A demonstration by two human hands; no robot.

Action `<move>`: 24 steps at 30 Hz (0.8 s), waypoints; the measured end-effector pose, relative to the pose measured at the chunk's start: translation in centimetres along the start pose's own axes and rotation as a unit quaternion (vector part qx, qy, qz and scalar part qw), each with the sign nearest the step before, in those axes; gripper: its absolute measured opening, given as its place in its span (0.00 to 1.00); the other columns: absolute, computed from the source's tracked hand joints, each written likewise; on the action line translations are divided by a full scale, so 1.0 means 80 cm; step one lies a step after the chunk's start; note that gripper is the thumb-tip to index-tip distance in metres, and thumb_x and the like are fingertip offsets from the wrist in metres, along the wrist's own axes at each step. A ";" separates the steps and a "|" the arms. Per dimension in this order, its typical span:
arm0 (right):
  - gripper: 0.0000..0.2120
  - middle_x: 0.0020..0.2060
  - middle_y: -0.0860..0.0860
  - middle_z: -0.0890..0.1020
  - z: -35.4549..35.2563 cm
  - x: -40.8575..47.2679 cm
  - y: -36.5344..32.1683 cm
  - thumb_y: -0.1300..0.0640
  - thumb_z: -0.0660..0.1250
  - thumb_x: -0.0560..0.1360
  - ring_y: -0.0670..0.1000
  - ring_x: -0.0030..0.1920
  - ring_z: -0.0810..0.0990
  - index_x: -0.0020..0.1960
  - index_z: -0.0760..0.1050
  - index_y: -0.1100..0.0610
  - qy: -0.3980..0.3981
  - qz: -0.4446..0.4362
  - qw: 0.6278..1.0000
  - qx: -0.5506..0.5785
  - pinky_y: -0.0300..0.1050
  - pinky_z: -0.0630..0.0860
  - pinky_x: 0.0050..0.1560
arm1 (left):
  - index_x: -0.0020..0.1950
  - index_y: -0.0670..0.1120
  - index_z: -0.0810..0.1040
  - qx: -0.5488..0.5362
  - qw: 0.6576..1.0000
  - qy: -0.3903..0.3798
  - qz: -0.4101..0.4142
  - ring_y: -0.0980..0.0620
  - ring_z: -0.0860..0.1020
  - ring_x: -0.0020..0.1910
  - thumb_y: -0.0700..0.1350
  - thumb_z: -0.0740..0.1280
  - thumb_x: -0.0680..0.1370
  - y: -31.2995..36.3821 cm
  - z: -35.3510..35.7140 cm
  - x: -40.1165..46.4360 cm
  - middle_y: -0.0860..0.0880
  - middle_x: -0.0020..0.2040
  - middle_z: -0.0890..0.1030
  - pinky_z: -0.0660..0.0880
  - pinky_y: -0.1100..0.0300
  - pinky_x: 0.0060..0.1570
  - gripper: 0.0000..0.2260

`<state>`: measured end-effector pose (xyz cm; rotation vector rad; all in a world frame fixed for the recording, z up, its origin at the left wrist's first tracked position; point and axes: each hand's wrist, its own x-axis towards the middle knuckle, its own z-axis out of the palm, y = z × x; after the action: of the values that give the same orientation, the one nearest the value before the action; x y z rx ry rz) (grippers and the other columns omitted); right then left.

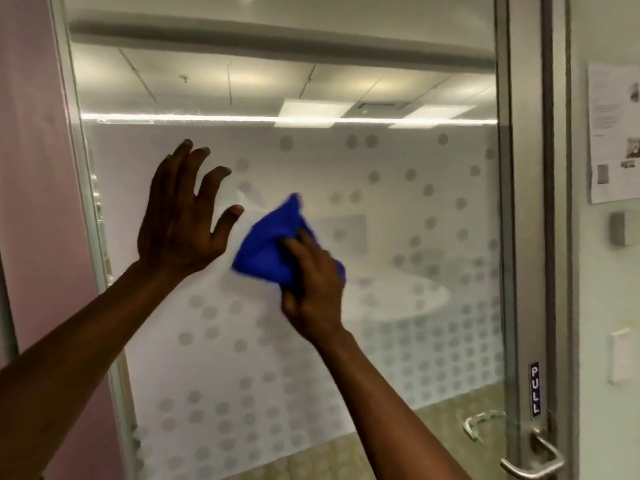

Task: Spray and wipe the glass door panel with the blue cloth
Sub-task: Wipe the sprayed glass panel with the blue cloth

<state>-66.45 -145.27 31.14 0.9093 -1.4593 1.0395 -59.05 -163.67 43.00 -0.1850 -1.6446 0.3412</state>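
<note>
The glass door panel [398, 209] fills the view, frosted with a pattern of grey dots across its middle band and clear above. My right hand [313, 289] presses the bunched blue cloth [273, 242] against the frosted glass near the centre. My left hand [183, 216] is raised just left of the cloth, fingers spread, palm toward the glass, holding nothing. No spray bottle is in view.
A metal door frame [526, 237] runs down the right with a PULL label [535, 389] and a lever handle [533, 462] below it. Papers [613, 133] and wall switches [620, 355] hang on the right wall. A pink wall [38, 168] stands at the left.
</note>
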 end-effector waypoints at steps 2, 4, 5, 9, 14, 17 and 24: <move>0.30 0.74 0.55 0.73 0.008 -0.025 -0.001 0.62 0.68 0.72 0.58 0.63 0.78 0.73 0.72 0.50 -0.080 -0.082 0.992 -0.048 0.51 0.74 0.61 | 0.72 0.42 0.70 -0.011 1.000 0.007 -0.013 0.38 0.59 0.80 0.58 0.58 0.82 -0.001 -0.002 -0.001 0.37 0.77 0.67 0.60 0.45 0.78 0.26; 0.25 0.73 0.54 0.75 0.004 -0.052 0.020 0.64 0.65 0.74 0.61 0.58 0.80 0.69 0.78 0.48 -0.073 -0.145 0.981 -0.104 0.55 0.76 0.56 | 0.72 0.41 0.71 -0.012 1.000 0.010 -0.013 0.38 0.60 0.80 0.57 0.58 0.82 -0.001 -0.002 -0.002 0.37 0.76 0.67 0.61 0.44 0.78 0.25; 0.25 0.72 0.53 0.77 -0.002 -0.058 0.032 0.65 0.63 0.74 0.63 0.56 0.80 0.67 0.80 0.47 -0.039 -0.151 0.978 -0.141 0.56 0.76 0.55 | 0.72 0.41 0.71 -0.009 1.000 0.010 -0.009 0.37 0.60 0.80 0.57 0.58 0.82 0.000 -0.002 -0.002 0.37 0.76 0.68 0.61 0.43 0.78 0.25; 0.30 0.71 0.52 0.77 -0.033 -0.022 0.073 0.63 0.66 0.64 0.65 0.64 0.77 0.65 0.81 0.45 0.115 0.004 0.959 -0.259 0.61 0.71 0.61 | 0.72 0.41 0.72 0.025 1.000 0.009 -0.002 0.37 0.61 0.80 0.57 0.59 0.82 0.005 -0.001 -0.003 0.37 0.76 0.68 0.60 0.40 0.78 0.25; 0.34 0.78 0.51 0.67 -0.041 0.104 0.071 0.58 0.66 0.68 0.64 0.76 0.65 0.74 0.72 0.44 0.156 0.147 0.952 -0.221 0.67 0.61 0.72 | 0.73 0.41 0.72 0.043 0.999 0.001 0.002 0.38 0.61 0.80 0.57 0.60 0.83 0.004 0.001 0.000 0.38 0.76 0.68 0.58 0.40 0.79 0.25; 0.32 0.79 0.50 0.65 -0.020 0.144 0.044 0.55 0.63 0.71 0.63 0.79 0.61 0.75 0.70 0.44 0.105 0.081 0.975 -0.176 0.68 0.56 0.76 | 0.73 0.42 0.71 0.021 1.000 0.020 -0.003 0.38 0.61 0.80 0.58 0.59 0.82 0.003 0.003 -0.001 0.38 0.77 0.68 0.59 0.41 0.79 0.26; 0.22 0.72 0.51 0.77 0.037 0.122 -0.015 0.62 0.69 0.72 0.61 0.74 0.70 0.65 0.80 0.51 -0.029 -0.189 0.976 -0.105 0.58 0.64 0.74 | 0.75 0.41 0.68 -0.051 0.997 0.054 -0.007 0.38 0.64 0.78 0.57 0.59 0.82 -0.001 -0.006 -0.002 0.38 0.77 0.67 0.64 0.37 0.75 0.27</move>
<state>-67.62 -148.49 40.82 1.0188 -1.3473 0.5711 -58.55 -163.78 42.94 -0.2637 -1.5561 0.2330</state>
